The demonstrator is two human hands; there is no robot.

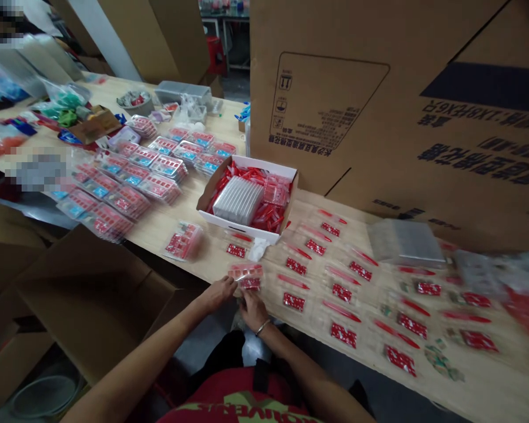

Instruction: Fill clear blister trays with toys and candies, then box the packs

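My left hand [216, 294] and my right hand [252, 310] meet at the near edge of the wooden table [167, 226], both pinching a clear plastic packet [245, 276] holding red printed cards. A bracelet circles my right wrist. Just beyond my hands lies a similar packet [183, 242]. To the right, small clear bags [340, 292] with red cards and thin red sticks are spread in loose rows. Ahead of my hands stands a white cardboard box [216, 222] filled with red items and a stack of clear trays [232, 201].
Large brown cartons [335, 100] stand upright along the table's far right side. Many red-and-blue blister packs [127, 182] crowd the left of the table, with bags and boxes behind them. An open cardboard box [88, 299] sits below the table at left.
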